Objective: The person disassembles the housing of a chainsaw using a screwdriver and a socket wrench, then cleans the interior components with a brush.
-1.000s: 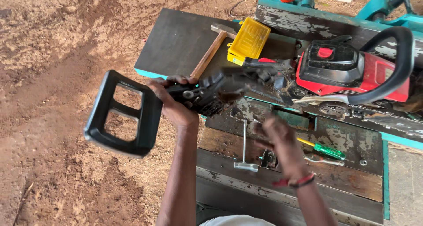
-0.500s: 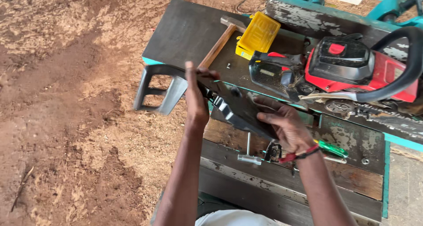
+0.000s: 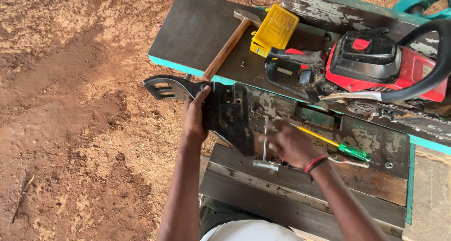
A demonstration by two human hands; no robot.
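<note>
black chainsaw cover point(image 3: 225, 114) steadied on the workbench point(image 3: 376, 184).
left hand point(image 3: 195, 119) grips the cover edge; right hand point(image 3: 289, 145) closes around a t-handle wrench point(image 3: 265, 149); best kept square while turning.

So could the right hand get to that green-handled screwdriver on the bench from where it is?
Probably yes. The right hand rests beside a T-shaped metal tool, and the green-handled screwdriver lies just past the wrist on the bench, uncovered. The left hand holds the black cover away from it.
</note>
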